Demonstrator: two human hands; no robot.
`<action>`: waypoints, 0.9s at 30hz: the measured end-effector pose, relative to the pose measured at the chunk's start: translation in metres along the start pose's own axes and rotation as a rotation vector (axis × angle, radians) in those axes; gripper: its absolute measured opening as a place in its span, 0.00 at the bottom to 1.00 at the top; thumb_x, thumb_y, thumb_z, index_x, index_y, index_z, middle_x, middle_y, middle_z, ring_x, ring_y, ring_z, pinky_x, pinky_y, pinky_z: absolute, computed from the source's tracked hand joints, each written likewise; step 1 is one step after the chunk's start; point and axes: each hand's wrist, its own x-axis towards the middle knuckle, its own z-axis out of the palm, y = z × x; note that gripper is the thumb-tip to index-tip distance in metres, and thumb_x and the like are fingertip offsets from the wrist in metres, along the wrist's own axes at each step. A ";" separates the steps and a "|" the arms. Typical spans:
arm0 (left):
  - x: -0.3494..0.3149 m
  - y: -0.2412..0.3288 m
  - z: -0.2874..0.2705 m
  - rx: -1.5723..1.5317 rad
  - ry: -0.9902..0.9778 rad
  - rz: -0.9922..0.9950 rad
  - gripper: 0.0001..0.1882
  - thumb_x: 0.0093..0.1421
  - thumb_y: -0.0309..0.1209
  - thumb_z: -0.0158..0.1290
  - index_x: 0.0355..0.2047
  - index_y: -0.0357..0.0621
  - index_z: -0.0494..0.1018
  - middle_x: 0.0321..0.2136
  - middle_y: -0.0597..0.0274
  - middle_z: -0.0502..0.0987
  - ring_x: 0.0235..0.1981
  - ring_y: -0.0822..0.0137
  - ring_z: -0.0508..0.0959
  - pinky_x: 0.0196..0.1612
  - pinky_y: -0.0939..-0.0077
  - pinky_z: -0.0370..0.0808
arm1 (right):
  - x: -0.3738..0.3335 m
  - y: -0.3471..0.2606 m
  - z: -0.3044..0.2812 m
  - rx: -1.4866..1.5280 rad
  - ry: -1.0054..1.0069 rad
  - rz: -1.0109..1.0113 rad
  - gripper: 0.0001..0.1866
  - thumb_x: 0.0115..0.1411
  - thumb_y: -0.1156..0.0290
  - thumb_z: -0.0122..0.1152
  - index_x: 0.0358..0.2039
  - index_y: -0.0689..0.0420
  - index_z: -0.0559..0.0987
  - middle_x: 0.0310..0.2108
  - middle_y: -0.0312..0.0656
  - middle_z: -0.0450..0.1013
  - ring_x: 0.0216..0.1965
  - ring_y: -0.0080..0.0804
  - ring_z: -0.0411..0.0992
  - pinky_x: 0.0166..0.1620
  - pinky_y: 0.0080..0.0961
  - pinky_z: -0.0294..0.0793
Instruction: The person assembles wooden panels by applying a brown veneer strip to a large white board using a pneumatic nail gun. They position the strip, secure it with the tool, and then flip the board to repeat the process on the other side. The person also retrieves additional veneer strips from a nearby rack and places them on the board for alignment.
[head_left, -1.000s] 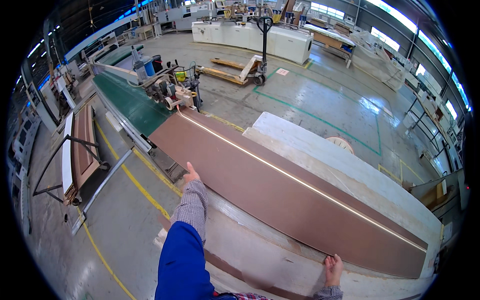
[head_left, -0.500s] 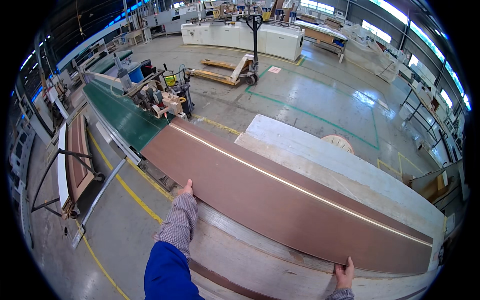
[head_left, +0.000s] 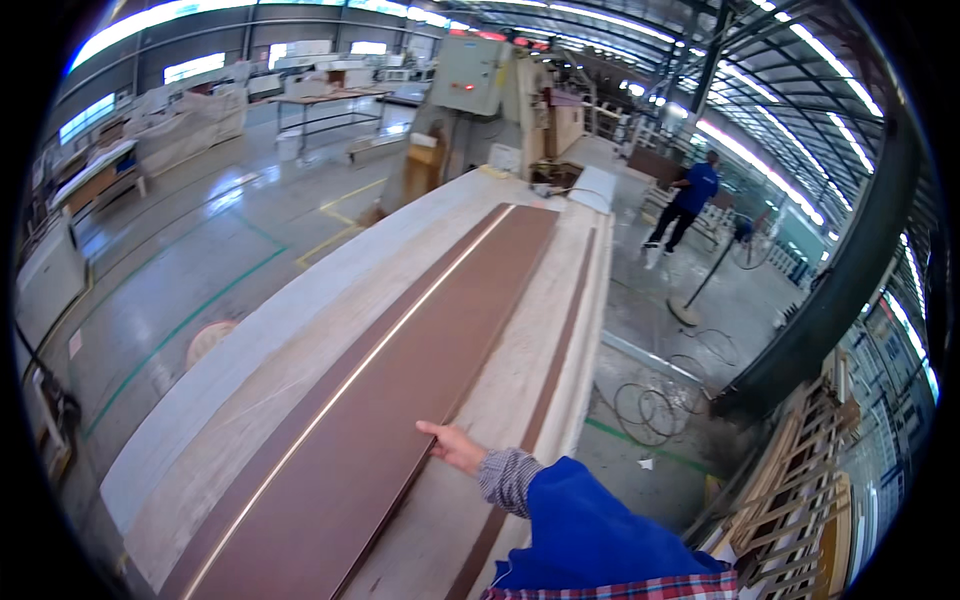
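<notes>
A long brown door panel [head_left: 400, 380] with a bright, narrow strip [head_left: 350, 374] along its length lies on a pale, worn wooden table [head_left: 250, 385]. My right hand [head_left: 455, 446] grips the panel's right long edge, thumb on top and the other fingers hidden underneath. My left hand is out of view. To the right of the panel, a thin brown strip [head_left: 562, 372] runs along the tabletop.
Beyond the table's far end stands a machine with a grey control box [head_left: 470, 75]. A person in blue [head_left: 690, 195] is at the far right. A dark pillar [head_left: 830, 290], coiled cable [head_left: 648, 412] and stacked wooden strips [head_left: 790, 490] lie to the right.
My view has swung right, toward the table's far end and control box. The left hand, earlier at the panel's edge, has left view. My right hand is still on the panel's edge.
</notes>
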 end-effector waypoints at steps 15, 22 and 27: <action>-0.021 0.007 0.177 0.685 -0.230 0.101 0.18 0.56 0.38 0.52 0.43 0.38 0.69 0.39 0.52 0.74 0.40 0.62 0.73 0.44 0.70 0.71 | 0.032 -0.080 -0.217 0.105 0.015 0.096 0.20 0.53 0.65 0.62 0.44 0.58 0.71 0.40 0.35 0.73 0.39 0.25 0.72 0.41 0.22 0.73; -0.044 0.031 0.171 0.816 -0.048 0.069 0.17 0.56 0.36 0.53 0.42 0.38 0.71 0.38 0.52 0.74 0.39 0.61 0.73 0.44 0.71 0.71 | 0.006 -0.150 -0.255 -0.276 -0.105 0.178 0.22 0.53 0.60 0.60 0.42 0.63 0.73 0.39 0.40 0.74 0.38 0.26 0.73 0.38 0.24 0.75; -0.103 0.064 0.162 0.736 0.175 0.212 0.16 0.55 0.35 0.54 0.41 0.38 0.72 0.37 0.51 0.75 0.39 0.61 0.74 0.43 0.71 0.71 | -0.014 -0.186 -0.266 -1.454 -0.202 -0.193 0.13 0.48 0.62 0.57 0.27 0.60 0.79 0.23 0.38 0.75 0.27 0.33 0.74 0.32 0.33 0.73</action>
